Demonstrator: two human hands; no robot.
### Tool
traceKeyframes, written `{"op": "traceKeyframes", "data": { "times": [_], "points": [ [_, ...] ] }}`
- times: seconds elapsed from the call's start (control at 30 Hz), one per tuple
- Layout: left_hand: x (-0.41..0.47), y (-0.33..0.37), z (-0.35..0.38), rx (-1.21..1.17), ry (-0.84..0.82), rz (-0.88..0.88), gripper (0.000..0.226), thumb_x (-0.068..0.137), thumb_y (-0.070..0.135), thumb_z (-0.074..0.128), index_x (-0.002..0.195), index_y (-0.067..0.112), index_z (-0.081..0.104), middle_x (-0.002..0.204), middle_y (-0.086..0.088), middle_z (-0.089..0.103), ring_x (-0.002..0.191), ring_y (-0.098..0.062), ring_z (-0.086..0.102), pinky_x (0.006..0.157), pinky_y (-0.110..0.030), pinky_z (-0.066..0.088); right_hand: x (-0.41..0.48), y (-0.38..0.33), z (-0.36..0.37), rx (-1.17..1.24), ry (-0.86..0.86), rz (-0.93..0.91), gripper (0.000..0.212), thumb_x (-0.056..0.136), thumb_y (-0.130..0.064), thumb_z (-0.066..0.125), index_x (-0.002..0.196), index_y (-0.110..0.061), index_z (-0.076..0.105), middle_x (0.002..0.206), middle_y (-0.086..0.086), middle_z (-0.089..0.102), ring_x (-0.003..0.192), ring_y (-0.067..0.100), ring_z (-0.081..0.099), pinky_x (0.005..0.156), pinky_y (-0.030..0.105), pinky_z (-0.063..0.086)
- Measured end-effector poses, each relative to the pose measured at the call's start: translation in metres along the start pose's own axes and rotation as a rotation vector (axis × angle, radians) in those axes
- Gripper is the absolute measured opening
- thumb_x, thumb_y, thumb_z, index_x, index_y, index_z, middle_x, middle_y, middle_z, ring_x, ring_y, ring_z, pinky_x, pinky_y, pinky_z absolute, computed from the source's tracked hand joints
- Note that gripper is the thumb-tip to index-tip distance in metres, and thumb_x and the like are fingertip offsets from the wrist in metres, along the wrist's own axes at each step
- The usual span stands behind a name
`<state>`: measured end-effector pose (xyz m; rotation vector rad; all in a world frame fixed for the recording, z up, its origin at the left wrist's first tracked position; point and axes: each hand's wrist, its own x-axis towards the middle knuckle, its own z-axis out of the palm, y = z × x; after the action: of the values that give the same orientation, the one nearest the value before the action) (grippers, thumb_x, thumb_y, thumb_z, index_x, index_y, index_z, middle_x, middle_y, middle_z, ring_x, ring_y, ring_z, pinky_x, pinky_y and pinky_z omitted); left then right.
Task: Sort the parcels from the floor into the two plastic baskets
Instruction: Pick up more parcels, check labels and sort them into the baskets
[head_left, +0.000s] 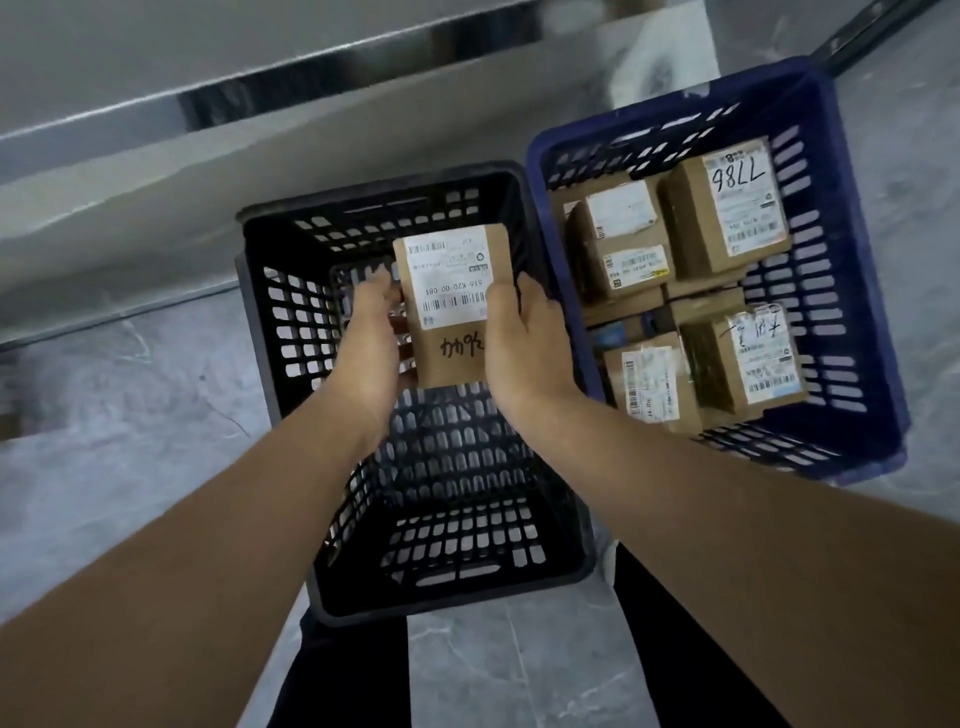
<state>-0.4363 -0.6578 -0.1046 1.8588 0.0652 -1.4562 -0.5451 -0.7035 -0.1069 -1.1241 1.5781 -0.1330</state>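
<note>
The blue basket (852, 291) already holds several stacked cardboard parcels (727, 218), while the black basket (291, 332) beside it looks empty, so the sort seems partly done. The left hand (371, 338) and right hand (524, 343) each curl round a side of one small brown parcel (449, 306), held label-up above the black basket. No parcels show on the floor (130, 415), so what remains cannot be told.

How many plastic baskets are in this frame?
2. A black basket sits on the floor below the parcel the person holds; a blue basket stands right beside it on the right, loaded with parcels. None appears hidden.
</note>
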Motion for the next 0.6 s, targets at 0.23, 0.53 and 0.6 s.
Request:
{"op": "traceKeyframes", "data": {
  "times": [0.23, 0.53, 0.6],
  "points": [
    [0.087, -0.036, 0.01, -0.058, 0.016, -0.028, 0.056, 0.105, 0.056, 0.025, 0.108, 0.027, 0.073, 0.094, 0.005, 0.079, 0.102, -0.02, 0.071, 0.089, -0.039, 0.056, 0.073, 0.053, 0.03, -0.009, -0.017, 0.029, 0.046, 0.114, -0.041, 0.042, 0.151, -0.014, 0.044, 0.141, 0.008, 0.064, 0.114, 0.024, 0.06, 0.081, 0.032, 0.044],
    [0.164, -0.08, 0.021, -0.105, 0.027, -0.05, 0.052, 0.106, 0.053, 0.027, 0.104, 0.024, 0.071, 0.091, 0.005, 0.08, 0.094, -0.017, 0.071, 0.092, -0.039, 0.052, 0.138, 0.097, 0.084, -0.029, -0.089, 0.121, 0.091, 0.084, -0.07, 0.03, 0.17, -0.04, 0.019, 0.166, 0.001, 0.041, 0.15, 0.03, 0.042, 0.125, 0.06, 0.033],
    [0.175, -0.086, 0.021, -0.101, 0.014, -0.048, 0.052, 0.106, 0.054, 0.027, 0.1, 0.028, 0.071, 0.09, 0.009, 0.08, 0.098, -0.015, 0.071, 0.093, -0.038, 0.051, 0.15, 0.103, 0.09, -0.04, -0.07, 0.152, 0.095, 0.081, -0.071, 0.028, 0.17, -0.041, 0.017, 0.167, 0.003, 0.038, 0.152, 0.032, 0.039, 0.125, 0.061, 0.031]
  ]
}}
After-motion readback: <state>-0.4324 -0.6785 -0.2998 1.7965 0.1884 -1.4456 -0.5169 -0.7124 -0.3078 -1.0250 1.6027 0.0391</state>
